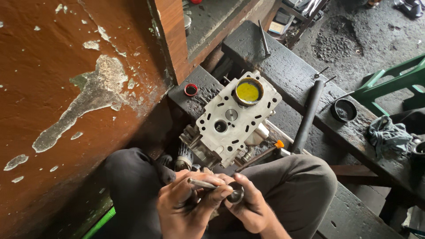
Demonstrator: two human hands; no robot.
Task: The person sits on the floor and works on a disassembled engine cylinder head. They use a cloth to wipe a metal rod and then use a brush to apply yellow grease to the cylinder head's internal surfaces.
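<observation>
Both hands grip an engine valve [217, 188] near the lap, left hand [188, 206] pinching the stem, right hand [248, 206] cupping the head, facing the cylinder head [234, 121] beyond on the dark surface [287, 71].

A small white-and-yellow box [277, 27] sits on the top shelf.

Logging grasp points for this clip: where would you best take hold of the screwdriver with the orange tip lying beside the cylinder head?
Probably the dark shaft mid-length on the screwdriver, coming from above: it lies nearly flat, slanting, its upper side exposed, with the cylinder head close on one side.
</observation>
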